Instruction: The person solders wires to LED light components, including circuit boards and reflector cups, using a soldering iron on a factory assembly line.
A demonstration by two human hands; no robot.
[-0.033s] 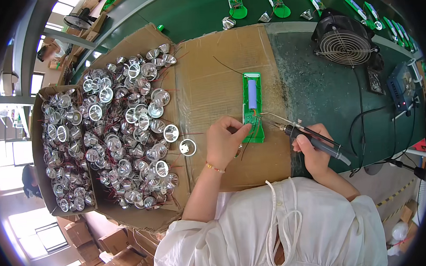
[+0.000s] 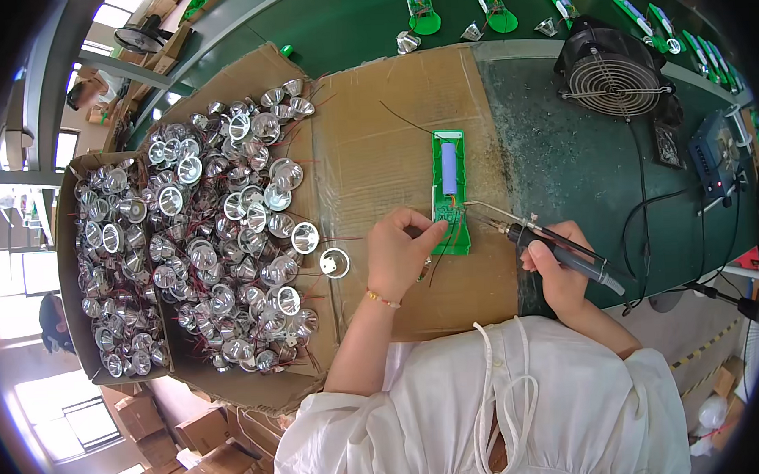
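At the far left an open cardboard box is packed with shiny silver reflector cups, and beside it a loose heap of the same reflector cups with thin red leads spreads over a flattened cardboard sheet on the tabletop. One reflector lies apart, between the heap and the person's left hand. That hand is curled closed, its fingertips pinching down on the lower edge of a long green circuit board, which lies flat on the cardboard and carries a blue cylindrical cell; a thin dark wire seems to run under the fingers. To the right, the right hand is wrapped around the dark handle of a soldering iron, whose tip reaches the board just beside the left fingertips. To solder well here, the board likely needs to be pinned steady, with the fingers kept off the hot tip and the wire pressed to its pad. Farther right a round black fan stands on the green surface.
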